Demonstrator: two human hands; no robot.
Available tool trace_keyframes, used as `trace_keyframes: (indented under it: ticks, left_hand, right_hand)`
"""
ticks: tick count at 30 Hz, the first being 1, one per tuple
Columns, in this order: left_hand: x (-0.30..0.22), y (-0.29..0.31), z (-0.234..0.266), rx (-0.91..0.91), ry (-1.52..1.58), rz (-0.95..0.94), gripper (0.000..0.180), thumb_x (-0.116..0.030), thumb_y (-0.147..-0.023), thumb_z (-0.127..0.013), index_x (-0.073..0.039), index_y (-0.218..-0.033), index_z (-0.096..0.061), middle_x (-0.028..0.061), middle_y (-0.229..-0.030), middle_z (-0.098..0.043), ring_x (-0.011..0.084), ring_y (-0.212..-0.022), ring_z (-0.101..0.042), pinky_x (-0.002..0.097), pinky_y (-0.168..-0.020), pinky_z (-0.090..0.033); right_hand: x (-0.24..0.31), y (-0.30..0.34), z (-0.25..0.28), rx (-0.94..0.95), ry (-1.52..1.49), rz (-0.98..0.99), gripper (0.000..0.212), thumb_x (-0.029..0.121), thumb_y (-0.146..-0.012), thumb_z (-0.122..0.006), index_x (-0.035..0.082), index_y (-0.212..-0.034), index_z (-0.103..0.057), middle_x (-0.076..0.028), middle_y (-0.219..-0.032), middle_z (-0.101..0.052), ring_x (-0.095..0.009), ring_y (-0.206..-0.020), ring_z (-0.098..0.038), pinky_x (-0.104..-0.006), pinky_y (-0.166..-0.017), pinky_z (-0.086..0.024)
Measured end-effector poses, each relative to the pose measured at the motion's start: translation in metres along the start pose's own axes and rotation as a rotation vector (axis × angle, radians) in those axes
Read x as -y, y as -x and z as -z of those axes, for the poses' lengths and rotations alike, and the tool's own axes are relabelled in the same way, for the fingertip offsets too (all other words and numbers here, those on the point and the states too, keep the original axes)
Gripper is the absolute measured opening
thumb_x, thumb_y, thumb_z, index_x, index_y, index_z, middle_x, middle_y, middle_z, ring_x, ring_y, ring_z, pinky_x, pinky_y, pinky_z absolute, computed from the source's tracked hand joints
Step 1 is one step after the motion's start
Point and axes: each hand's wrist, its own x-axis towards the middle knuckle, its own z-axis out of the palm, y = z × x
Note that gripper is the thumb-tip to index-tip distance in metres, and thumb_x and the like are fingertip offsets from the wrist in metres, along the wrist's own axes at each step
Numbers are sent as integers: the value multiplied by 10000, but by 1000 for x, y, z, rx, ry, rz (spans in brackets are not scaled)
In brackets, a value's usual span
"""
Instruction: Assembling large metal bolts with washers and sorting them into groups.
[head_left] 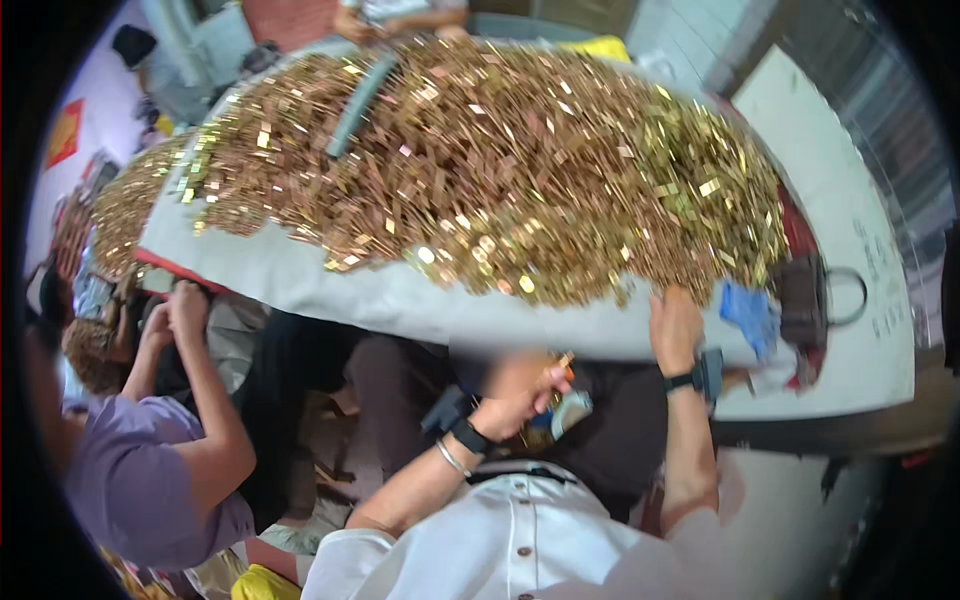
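A wide heap of small, shiny gold-coloured metal pieces (pixel 520 180) covers most of the white-topped table in front of me. My left hand (pixel 527 397) is over my lap, below the table's near edge, its fingers closed around a small gold piece with an orange part (pixel 566 370). My right hand (pixel 676 325) rests at the heap's near right border. Its fingertips are bent down together against the loose pieces, and whatever they pinch is too small to make out. Just beneath my left hand lies a pale, rounded item (pixel 573 412), partly hidden.
A grey-green bar (pixel 360 105) lies across the heap. To the right are a blue cloth or glove (pixel 750 316), a dark handled container (pixel 806 302) and a white board (pixel 850 240). A person in purple (pixel 160 470) sits close at left; another person's hands (pixel 385 22) show across the table.
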Motion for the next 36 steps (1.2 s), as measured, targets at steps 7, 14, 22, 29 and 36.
trace_keyframes:
  ticks: [7,14,22,29,36]
  left_hand:
    - [-2,11,4,6,0,-39,173,-174,-909,-623,-16,-976,-644,29,-784,-661,31,-460,-395,181,-401,-282]
    - [-1,10,-4,69,5,-111,197,-222,-913,-621,-36,-980,-630,14,-783,-659,15,-435,-402,179,-363,-250]
    - [5,16,0,58,-56,-168,185,-210,-907,-627,-26,-888,-635,21,-718,-646,25,-425,-402,199,-375,-268]
    - [9,15,-3,63,-131,-181,177,-196,-897,-641,-23,-861,-631,19,-697,-630,30,-428,-403,208,-382,-278]
    - [6,18,-2,40,-166,-161,155,-170,-899,-632,-16,-885,-647,19,-697,-628,28,-447,-407,206,-390,-278]
  right_hand:
    - [12,3,7,36,-286,54,135,130,-828,-601,-3,-850,-603,-152,-768,-613,-302,-696,-598,-409,-623,-472]
    - [88,44,63,697,-1390,-154,154,4,-847,-594,-46,-987,-633,-86,-805,-656,-125,-671,-611,-244,-630,-506]
    - [89,49,60,684,-1464,-101,150,8,-843,-601,-60,-975,-619,-96,-796,-656,-124,-661,-617,-235,-626,-515]
    - [87,52,74,749,-1347,-153,77,39,-868,-594,-38,-865,-600,-76,-711,-628,-106,-570,-569,-229,-523,-480]
    - [91,53,64,738,-1199,-218,267,192,-898,-622,8,-707,-588,-20,-555,-538,-64,-463,-468,-212,-419,-351]
